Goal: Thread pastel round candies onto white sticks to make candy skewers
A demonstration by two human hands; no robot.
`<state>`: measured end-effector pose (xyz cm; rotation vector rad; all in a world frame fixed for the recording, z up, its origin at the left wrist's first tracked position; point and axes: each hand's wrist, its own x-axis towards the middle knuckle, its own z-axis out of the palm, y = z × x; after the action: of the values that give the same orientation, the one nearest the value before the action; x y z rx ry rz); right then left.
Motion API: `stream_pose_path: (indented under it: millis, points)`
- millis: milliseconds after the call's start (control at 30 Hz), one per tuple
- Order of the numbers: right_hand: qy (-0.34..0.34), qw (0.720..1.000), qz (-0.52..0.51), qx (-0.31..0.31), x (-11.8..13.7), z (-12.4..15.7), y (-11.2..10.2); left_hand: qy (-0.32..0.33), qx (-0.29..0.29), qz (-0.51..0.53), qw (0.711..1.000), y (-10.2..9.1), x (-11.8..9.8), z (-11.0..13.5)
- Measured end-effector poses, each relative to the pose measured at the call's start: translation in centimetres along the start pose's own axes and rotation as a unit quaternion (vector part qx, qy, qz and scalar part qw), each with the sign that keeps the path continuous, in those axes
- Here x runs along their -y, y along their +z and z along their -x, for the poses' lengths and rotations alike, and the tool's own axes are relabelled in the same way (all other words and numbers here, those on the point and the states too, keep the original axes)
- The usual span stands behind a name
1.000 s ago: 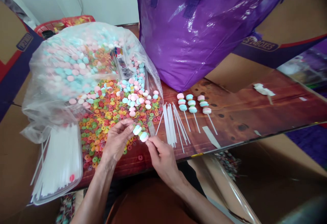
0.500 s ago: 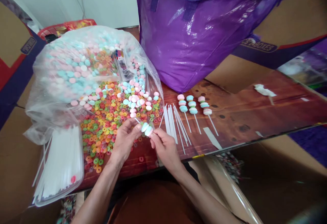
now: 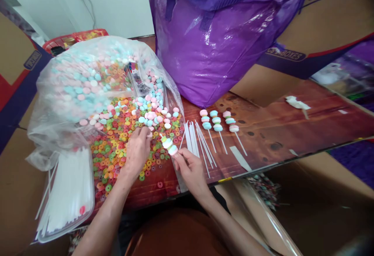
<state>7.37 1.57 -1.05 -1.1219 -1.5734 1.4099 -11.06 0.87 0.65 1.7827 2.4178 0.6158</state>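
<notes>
My right hand (image 3: 189, 166) pinches the lower end of a candy skewer (image 3: 167, 143), threaded with pale marshmallows and small green-yellow gummy rings, its stick tip poking out at the top. My left hand (image 3: 137, 150) is closed over the heap, its fingertips pinching a pink marshmallow (image 3: 150, 134). Around it lie many gummy rings (image 3: 112, 154) in red, orange, yellow and green. Loose pastel marshmallows (image 3: 153, 117) are piled just beyond. Three finished-looking skewers (image 3: 216, 120) lie side by side to the right, near several white sticks (image 3: 191, 139).
A clear plastic bag (image 3: 78, 76) of marshmallows and rings spreads over the back left. A clear container of white sticks (image 3: 66, 193) stands front left. Behind are a large purple bag (image 3: 210, 53) and a cardboard box (image 3: 263, 80). Paper scraps (image 3: 297, 102) lie at right.
My left hand has let go of the skewer and moved left to the marshmallow pile. My right hand still holds the skewer, now with a green-yellow ring showing at its top.
</notes>
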Motion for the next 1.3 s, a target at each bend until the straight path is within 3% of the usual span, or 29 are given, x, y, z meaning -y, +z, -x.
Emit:
stream_pose_path:
  millis: [167, 367, 500, 633, 733, 833, 933, 1033, 1100, 1200, 1300]
  points:
    - [0.002, 1.0, -0.004, 0.001, -0.2, -0.1, 0.0, -0.023, 0.002, -0.048, 0.999, -0.3, -0.6, -0.9]
    - [0.007, 1.0, -0.007, 0.007, -0.2, 0.0, 0.0, 0.003, 0.075, -0.132, 0.988, -1.0, -1.3, -2.2]
    - [0.004, 1.0, -0.005, 0.002, -0.2, 0.1, -0.1, 0.023, 0.067, -0.137, 0.988, -1.0, -1.0, -2.8]
    - [-0.002, 1.0, 0.005, 0.0, -0.2, 0.1, -0.3, 0.003, 0.024, -0.017, 1.0, -1.4, -0.3, -2.5]
    - [-0.001, 1.0, 0.009, -0.001, -0.2, 0.1, -0.5, -0.017, 0.071, 0.09, 0.993, -2.2, 0.2, -1.6]
    - [0.0, 1.0, 0.015, -0.003, -0.2, 0.1, -0.5, 0.014, 0.113, 0.091, 0.989, -2.6, 0.5, -0.7]
    - [0.001, 1.0, 0.022, -0.002, -0.2, 0.1, -0.2, 0.031, 0.095, 0.088, 0.991, -2.5, 0.7, -0.2]
    - [0.002, 1.0, 0.026, 0.0, -0.2, 0.2, -0.2, 0.008, 0.071, 0.156, 0.985, -2.1, 1.1, -0.1]
    - [0.002, 1.0, 0.03, -0.002, -0.4, 0.2, -0.3, -0.028, 0.076, 0.238, 0.968, -2.1, 1.6, 0.1]
    - [0.008, 0.999, 0.03, -0.008, -0.5, 0.3, -0.6, -0.079, 0.12, 0.382, 0.913, -2.3, 2.1, 0.5]
    - [0.013, 1.0, 0.027, -0.008, -0.5, 0.3, -0.6, -0.095, 0.153, 0.432, 0.884, -2.9, 2.0, 0.7]
